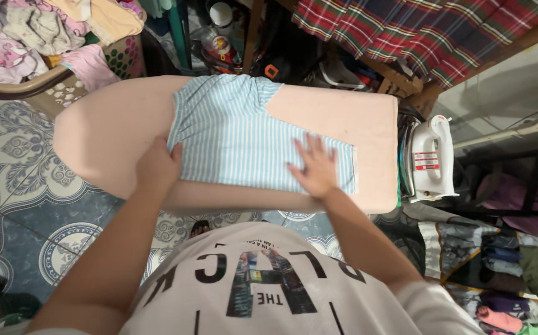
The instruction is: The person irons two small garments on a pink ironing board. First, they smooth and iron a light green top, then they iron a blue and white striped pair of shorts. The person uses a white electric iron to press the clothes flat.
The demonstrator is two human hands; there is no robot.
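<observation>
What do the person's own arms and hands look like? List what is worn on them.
Both arms are bare from the short white sleeves of a printed T-shirt down. The left hand and right hand wear no gloves; no rings, watch or bracelets are visible.

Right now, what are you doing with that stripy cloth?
A person presses a blue-and-white striped garment flat on a pink ironing board. The left hand grips its left edge, and the right hand lies spread on top. A white iron stands at the board's right end, untouched.
</observation>
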